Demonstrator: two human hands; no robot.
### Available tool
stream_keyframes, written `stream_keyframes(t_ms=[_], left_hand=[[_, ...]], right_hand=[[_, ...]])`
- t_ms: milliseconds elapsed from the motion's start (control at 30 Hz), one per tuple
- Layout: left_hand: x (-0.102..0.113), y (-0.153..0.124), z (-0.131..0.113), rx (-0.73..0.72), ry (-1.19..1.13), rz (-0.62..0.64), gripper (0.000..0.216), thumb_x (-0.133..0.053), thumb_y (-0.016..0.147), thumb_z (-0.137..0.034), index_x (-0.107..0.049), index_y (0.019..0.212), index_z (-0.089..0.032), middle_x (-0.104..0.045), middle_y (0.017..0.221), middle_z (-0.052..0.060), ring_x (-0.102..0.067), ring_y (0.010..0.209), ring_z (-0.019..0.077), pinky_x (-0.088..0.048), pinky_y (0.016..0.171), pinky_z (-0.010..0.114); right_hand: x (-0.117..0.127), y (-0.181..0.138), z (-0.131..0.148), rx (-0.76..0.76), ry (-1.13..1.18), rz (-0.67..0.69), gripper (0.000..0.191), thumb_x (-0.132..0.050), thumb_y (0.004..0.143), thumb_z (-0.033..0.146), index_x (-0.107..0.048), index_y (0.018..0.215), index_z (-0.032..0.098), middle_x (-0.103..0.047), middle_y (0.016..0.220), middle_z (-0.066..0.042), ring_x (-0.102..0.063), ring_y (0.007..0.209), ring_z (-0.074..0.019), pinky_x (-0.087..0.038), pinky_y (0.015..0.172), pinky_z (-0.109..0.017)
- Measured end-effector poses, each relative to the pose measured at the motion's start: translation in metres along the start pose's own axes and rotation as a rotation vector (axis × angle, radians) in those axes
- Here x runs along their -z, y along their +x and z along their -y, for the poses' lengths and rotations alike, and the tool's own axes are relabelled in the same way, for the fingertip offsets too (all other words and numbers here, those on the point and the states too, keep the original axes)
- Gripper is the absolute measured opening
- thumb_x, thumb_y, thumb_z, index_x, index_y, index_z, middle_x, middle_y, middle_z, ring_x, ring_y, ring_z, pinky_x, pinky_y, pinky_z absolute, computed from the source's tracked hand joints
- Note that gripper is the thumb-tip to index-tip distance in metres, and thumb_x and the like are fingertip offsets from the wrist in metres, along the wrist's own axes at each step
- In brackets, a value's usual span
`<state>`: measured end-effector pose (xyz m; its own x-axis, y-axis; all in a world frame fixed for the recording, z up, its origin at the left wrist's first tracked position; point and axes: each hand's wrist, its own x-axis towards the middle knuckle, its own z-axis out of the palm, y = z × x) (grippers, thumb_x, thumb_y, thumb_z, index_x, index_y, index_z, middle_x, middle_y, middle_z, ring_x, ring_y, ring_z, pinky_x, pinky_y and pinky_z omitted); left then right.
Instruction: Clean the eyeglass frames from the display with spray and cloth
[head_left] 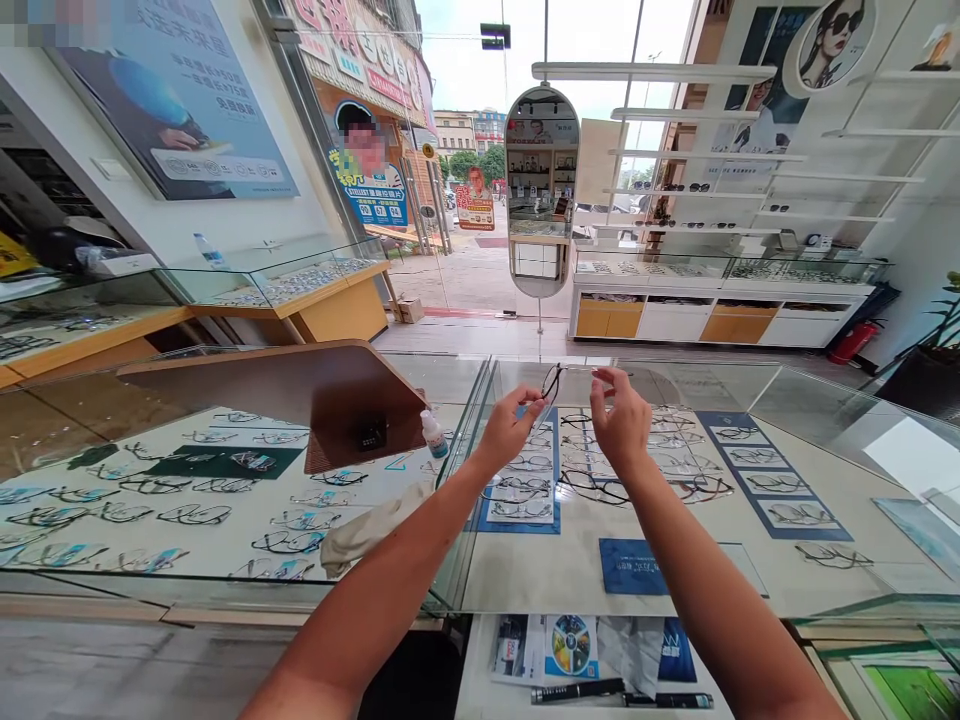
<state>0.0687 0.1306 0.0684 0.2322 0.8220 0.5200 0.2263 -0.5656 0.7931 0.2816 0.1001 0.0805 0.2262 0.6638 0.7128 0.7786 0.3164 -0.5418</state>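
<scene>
A pair of thin dark-framed eyeglasses point(553, 382) is held up above the glass counter point(525, 585). My left hand point(514, 425) pinches its dark rim side between thumb and fingers. My right hand point(621, 415) is at the other end, its thumb and fingertips closed around a thin part that is hard to make out. Below the hands, rows of eyeglasses point(592, 487) lie inside the case, some on blue display cards point(780, 485). A small white dropper bottle point(433, 435) stands on the glass left of my left hand, and a beige cloth point(375, 530) lies near my left forearm.
A brown board point(300, 375) sits on the left counter, above more eyeglasses point(195, 513). An oval mirror point(541, 190) stands beyond the counter. Pens point(577, 690) and leaflets point(570, 645) lie on a lower shelf near me. A red fire extinguisher point(853, 343) is far right.
</scene>
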Motion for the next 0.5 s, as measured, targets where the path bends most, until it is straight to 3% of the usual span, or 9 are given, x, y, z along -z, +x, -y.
stream_keyframes(t_ms=[133,267,367,500], left_hand=[[-0.001,0.0,0.003,0.031,-0.017,0.003,0.038,-0.064,0.103,-0.059,-0.074,0.104,-0.023,-0.08,0.106,0.007,-0.073,0.107,0.0265,-0.057,0.097,0.039],[-0.006,-0.001,0.005,0.035,-0.103,-0.026,0.038,-0.067,0.102,-0.059,-0.074,0.103,-0.022,-0.081,0.104,0.006,-0.076,0.107,0.0251,-0.058,0.106,0.041],[-0.012,-0.003,0.004,0.027,-0.13,-0.01,0.041,-0.069,0.1,-0.062,-0.075,0.102,-0.022,-0.081,0.103,0.006,-0.077,0.103,0.0242,-0.061,0.103,0.042],[-0.018,-0.008,0.003,0.021,-0.141,0.0,0.039,-0.07,0.099,-0.06,-0.077,0.103,-0.022,-0.081,0.103,0.006,-0.076,0.1,0.0234,-0.062,0.101,0.041]], right_hand=[[0.0,0.0,0.002,0.03,0.039,-0.072,0.039,-0.052,0.108,0.051,-0.066,0.127,0.019,-0.084,0.106,-0.012,-0.079,0.089,-0.0273,-0.05,0.074,-0.035],[-0.002,-0.004,0.01,-0.014,0.209,0.088,0.033,-0.058,0.105,0.055,-0.067,0.108,0.023,-0.082,0.099,-0.006,-0.072,0.074,-0.021,-0.049,0.069,-0.033],[-0.007,-0.008,0.014,-0.062,0.326,0.222,0.033,-0.062,0.103,0.056,-0.068,0.096,0.024,-0.079,0.091,-0.004,-0.066,0.068,-0.019,-0.047,0.066,-0.033],[-0.016,-0.01,0.01,-0.13,0.461,0.291,0.034,-0.062,0.102,0.055,-0.067,0.09,0.024,-0.073,0.078,-0.003,-0.059,0.064,-0.0187,-0.043,0.062,-0.033]])
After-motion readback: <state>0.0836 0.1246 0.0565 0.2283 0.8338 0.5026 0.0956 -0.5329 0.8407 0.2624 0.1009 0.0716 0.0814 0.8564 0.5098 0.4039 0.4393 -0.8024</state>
